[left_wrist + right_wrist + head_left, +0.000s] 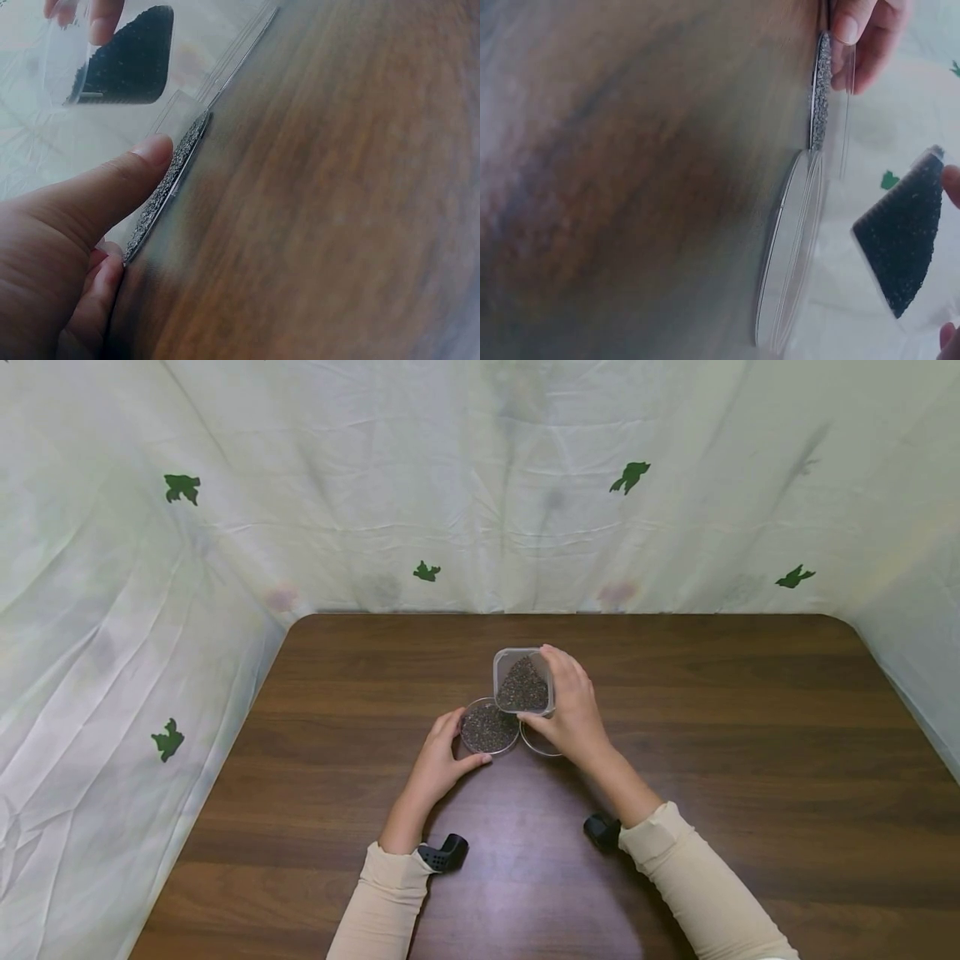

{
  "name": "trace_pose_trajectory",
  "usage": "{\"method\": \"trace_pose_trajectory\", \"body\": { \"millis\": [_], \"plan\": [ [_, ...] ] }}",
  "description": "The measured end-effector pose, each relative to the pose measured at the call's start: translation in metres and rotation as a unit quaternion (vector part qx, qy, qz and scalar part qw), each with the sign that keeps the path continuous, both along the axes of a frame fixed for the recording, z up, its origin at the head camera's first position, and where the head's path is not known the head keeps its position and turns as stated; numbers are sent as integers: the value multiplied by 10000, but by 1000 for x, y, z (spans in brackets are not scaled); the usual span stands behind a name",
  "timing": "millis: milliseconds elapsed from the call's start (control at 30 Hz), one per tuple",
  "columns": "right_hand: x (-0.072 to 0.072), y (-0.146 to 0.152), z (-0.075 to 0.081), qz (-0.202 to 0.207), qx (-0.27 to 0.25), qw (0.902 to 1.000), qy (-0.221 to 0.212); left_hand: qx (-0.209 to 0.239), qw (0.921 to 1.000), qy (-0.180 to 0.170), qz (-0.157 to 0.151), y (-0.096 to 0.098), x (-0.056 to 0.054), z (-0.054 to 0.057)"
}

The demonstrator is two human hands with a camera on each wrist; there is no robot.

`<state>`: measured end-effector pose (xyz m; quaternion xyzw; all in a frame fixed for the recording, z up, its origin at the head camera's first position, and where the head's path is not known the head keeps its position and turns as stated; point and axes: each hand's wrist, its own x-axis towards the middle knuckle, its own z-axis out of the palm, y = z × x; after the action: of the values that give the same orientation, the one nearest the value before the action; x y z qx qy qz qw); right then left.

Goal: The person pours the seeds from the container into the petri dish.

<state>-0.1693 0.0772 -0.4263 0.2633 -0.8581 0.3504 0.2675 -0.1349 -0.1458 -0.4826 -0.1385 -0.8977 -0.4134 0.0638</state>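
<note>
On the table, a clear petri dish (490, 729) holds a layer of small dark seed-like grains (166, 187). My left hand (438, 764) grips its rim, fingers along the left side and thumb (154, 150) at the near edge. My right hand (572, 706) holds a clear square plastic tub (523, 681) between thumb and fingers, raised above the table. The tub is tilted, and the same kind of dark grains (904, 232) lie heaped to one side in it. Beneath the tub and right hand, partly hidden, sits a second clear round dish (784, 255), touching or nearly touching the first.
The brown wooden table (337, 693) extends around both hands. Behind it hangs a pale cloth (337, 460) with several green leaf-like patches (630, 477). Black wrist devices (444, 853) sit by both cream sleeves (705, 877).
</note>
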Motion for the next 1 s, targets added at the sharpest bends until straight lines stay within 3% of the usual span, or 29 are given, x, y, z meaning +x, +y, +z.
{"method": "trace_pose_trajectory", "body": {
  "millis": [167, 500, 1000],
  "plan": [
    [1, 2, 1, -7, -364, 9992, -181, 17, 10000, 54, -3, 0, 0, 0],
    [3, 8, 1, -118, -858, 9947, -558, -133, 9993, -333, 112, 1, -2, 1],
    [8, 19, 1, -445, -1438, 9839, -964, -167, 9993, -324, 131, 1, -2, 1]
  ]
}}
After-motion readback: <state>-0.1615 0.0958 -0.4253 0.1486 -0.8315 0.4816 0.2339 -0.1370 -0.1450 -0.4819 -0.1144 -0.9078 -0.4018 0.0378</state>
